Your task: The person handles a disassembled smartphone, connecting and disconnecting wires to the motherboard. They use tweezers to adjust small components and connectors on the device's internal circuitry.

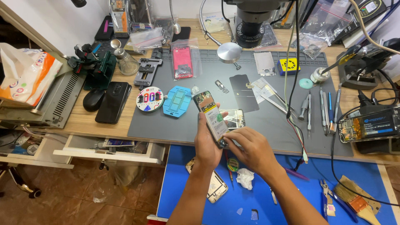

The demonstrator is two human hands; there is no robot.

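My left hand (207,143) holds an opened phone (211,117) upright above the front edge of the grey work mat (266,121), its back cover off so the battery and circuit board show. My right hand (250,146) touches the phone's lower end with its fingertips pinched there. Whether a small tool or part sits between those fingers is hidden. Behind the phone lies another opened phone body (234,118) flat on the mat.
A blue pad (177,101), a round screw tray (149,99), a pink phone in a bag (183,62), tweezers and screwdrivers (309,109) lie on the mat. A microscope (250,21) hangs above. A black phone (113,102) and mouse (93,100) sit left. An open drawer (110,150) juts out.
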